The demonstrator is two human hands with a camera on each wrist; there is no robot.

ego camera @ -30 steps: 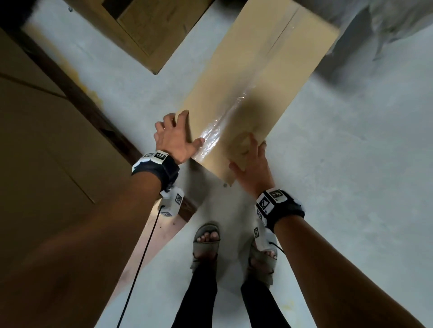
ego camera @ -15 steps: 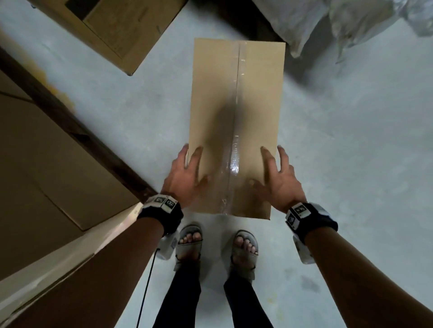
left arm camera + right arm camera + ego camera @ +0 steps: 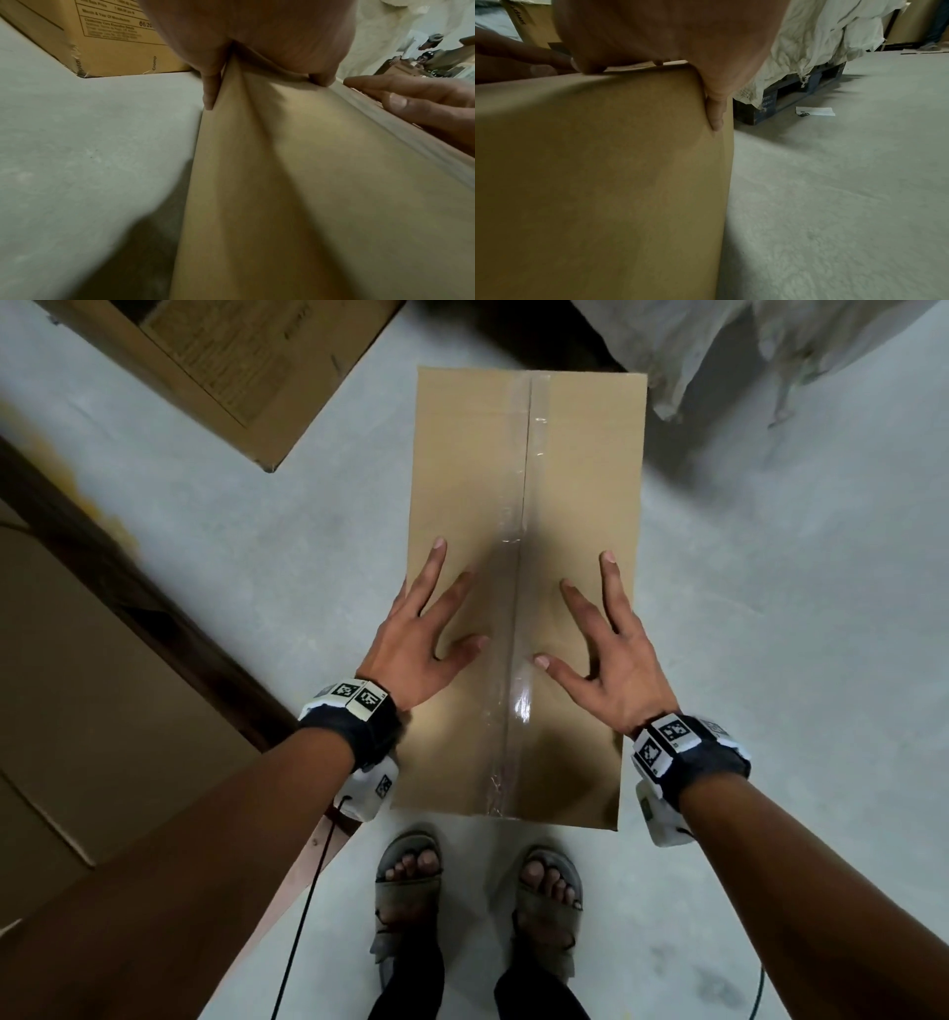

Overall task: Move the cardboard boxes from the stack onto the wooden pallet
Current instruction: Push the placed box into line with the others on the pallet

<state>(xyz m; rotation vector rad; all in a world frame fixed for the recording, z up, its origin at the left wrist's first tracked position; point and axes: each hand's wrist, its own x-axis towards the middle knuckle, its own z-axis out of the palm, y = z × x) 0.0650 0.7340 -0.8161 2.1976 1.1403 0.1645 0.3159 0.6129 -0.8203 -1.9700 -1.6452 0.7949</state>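
From the head view our left hand point(image 3: 418, 644) and right hand point(image 3: 606, 654) now lie spread flat on the box point(image 3: 524, 516), squared up before our sandals point(image 3: 411, 880); wrist views show little fingers hooking its side edges, so we judge lifting comes next.

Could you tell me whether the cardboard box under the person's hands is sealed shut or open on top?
Sealed shut: the cardboard box has its top flaps closed flat, and a strip of clear tape runs along the centre seam.
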